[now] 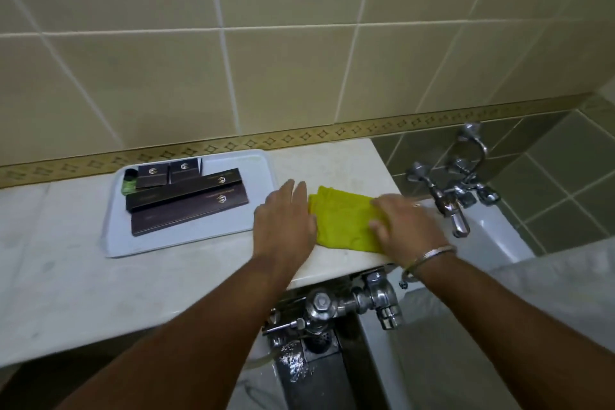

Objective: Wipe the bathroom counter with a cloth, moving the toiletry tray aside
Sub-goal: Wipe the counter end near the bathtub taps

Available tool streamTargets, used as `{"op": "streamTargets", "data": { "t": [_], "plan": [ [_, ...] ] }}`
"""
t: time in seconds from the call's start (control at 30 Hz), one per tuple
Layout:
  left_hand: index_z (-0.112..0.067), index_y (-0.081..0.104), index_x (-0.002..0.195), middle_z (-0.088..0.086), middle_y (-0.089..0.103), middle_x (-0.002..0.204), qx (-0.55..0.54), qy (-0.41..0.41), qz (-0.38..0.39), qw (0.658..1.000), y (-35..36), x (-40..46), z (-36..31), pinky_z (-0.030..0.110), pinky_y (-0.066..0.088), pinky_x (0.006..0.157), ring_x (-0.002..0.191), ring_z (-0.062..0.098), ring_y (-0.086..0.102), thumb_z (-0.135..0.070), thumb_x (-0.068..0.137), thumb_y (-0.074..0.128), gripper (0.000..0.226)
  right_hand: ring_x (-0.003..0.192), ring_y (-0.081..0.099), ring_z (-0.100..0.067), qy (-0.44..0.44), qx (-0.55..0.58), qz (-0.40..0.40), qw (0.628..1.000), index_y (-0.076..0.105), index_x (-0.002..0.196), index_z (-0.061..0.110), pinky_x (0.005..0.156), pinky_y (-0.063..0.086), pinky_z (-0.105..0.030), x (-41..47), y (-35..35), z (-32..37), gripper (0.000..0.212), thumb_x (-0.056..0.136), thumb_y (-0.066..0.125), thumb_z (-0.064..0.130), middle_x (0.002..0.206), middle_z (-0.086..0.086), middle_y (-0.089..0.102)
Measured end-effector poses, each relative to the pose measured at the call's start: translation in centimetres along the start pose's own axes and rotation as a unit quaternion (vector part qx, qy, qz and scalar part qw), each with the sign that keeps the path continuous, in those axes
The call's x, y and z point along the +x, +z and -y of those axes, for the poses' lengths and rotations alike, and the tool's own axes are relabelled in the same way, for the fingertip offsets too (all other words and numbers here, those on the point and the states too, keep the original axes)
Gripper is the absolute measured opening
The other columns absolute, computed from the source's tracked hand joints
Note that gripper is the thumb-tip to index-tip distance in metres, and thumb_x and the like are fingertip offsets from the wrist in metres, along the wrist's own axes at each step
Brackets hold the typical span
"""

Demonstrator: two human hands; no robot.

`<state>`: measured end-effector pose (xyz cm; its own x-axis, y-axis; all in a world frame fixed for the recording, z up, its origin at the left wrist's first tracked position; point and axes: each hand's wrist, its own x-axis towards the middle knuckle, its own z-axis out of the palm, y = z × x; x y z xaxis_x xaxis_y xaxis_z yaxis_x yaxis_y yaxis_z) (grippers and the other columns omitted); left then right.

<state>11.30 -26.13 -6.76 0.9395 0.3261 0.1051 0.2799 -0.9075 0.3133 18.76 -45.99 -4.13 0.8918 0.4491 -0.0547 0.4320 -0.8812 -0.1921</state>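
Head view: right hand (404, 225) grips cloth (342, 221) for wiping worktop (332, 163); left hand (283, 220), fingers released, beside tray (263, 176).

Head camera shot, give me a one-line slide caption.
Both hands, left and right, press a yellow cloth on the counter beside the toiletry tray.

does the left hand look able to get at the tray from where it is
Probably yes: the left hand lies flat on the counter right beside the tray, near its right edge, with nothing between them.
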Motion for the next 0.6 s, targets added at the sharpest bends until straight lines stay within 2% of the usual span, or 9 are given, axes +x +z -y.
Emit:
{"op": "streamTargets", "data": {
  "t": [0.07, 0.13, 0.2, 0.27, 0.33, 0.5, 0.6],
  "plan": [
    [-0.017, 0.039, 0.149, 0.013, 0.035, 0.156, 0.081, 0.067, -0.024, 0.994, 0.7, -2.1, 1.6, 0.049, 0.035, 0.106, 0.137, 0.033, 0.040, -0.045, 0.089, 0.059, 0.069, 0.137, 0.035, -0.031, -0.073, -0.035, 0.061, 0.995, 0.036, 0.142, 0.035, 0.110, 0.032, -0.045, 0.1, 2.1, 1.2, 0.054, 0.091, 0.045, 0.050, 0.155, -0.005, 0.031],
    [-0.020, 0.034, 0.153, 0.017, 0.026, 0.160, 0.121, 0.054, -0.015, 0.991, 1.3, -3.5, 3.6, 0.056, 0.016, 0.116, 0.145, 0.038, 0.027, -0.056, 0.090, 0.052, 0.074, 0.145, 0.013, -0.037, -0.058, -0.055, 0.123, 0.989, 0.014, 0.147, 0.046, 0.115, 0.015, -0.053, 0.3, 4.4, 1.5, 0.060, 0.091, 0.032, 0.060, 0.162, 0.002, 0.007],
    [-0.028, 0.025, 0.155, 0.018, 0.017, 0.162, 0.133, 0.019, 0.013, 0.991, 1.7, -4.0, 5.3, 0.059, 0.003, 0.116, 0.148, 0.039, 0.017, -0.067, 0.091, 0.037, 0.076, 0.145, 0.001, -0.042, -0.047, -0.070, 0.127, 0.988, -0.002, 0.144, 0.053, 0.113, 0.005, -0.060, 0.7, 6.3, 1.0, 0.061, 0.089, 0.022, 0.064, 0.162, 0.007, -0.006],
    [-0.034, 0.019, 0.156, 0.016, 0.012, 0.164, 0.121, 0.003, 0.024, 0.992, 2.5, -4.0, 6.1, 0.061, 0.002, 0.116, 0.149, 0.038, 0.012, -0.072, 0.091, 0.025, 0.075, 0.145, -0.001, -0.042, -0.058, -0.089, 0.107, 0.989, -0.008, 0.141, 0.056, 0.111, 0.002, -0.062, 2.2, 7.1, 0.4, 0.062, 0.084, 0.013, 0.068, 0.162, 0.008, -0.009],
    [-0.036, 0.017, 0.156, 0.015, 0.012, 0.164, 0.111, -0.001, 0.020, 0.994, 3.1, -3.8, 6.3, 0.062, 0.004, 0.116, 0.150, 0.036, 0.012, -0.074, 0.091, 0.023, 0.076, 0.145, -0.002, -0.041, -0.047, -0.087, 0.106, 0.989, -0.011, 0.138, 0.058, 0.111, 0.001, -0.062, 5.9, 7.1, 0.0, 0.062, 0.080, 0.008, 0.070, 0.162, 0.009, -0.009],
    [-0.037, 0.013, 0.157, 0.014, 0.010, 0.164, 0.094, -0.005, 0.006, 0.996, 3.8, -3.7, 6.7, 0.060, 0.005, 0.117, 0.150, 0.034, 0.012, -0.075, 0.090, 0.021, 0.077, 0.146, -0.006, -0.040, -0.012, -0.096, 0.130, 0.987, -0.005, 0.143, 0.054, 0.113, 0.000, -0.061, 16.2, 6.3, 1.5, 0.060, 0.089, 0.018, 0.064, 0.162, 0.007, -0.011],
    [-0.038, 0.010, 0.157, 0.012, 0.006, 0.165, 0.088, -0.007, 0.016, 0.996, 3.5, -3.8, 6.6, 0.059, 0.004, 0.118, 0.151, 0.032, 0.009, -0.075, 0.090, 0.020, 0.077, 0.146, -0.009, -0.040, -0.044, -0.100, 0.145, 0.983, -0.009, 0.143, 0.053, 0.114, -0.001, -0.060, 13.8, 6.0, 1.7, 0.059, 0.092, 0.019, 0.060, 0.161, 0.007, -0.015]
  ]
}}
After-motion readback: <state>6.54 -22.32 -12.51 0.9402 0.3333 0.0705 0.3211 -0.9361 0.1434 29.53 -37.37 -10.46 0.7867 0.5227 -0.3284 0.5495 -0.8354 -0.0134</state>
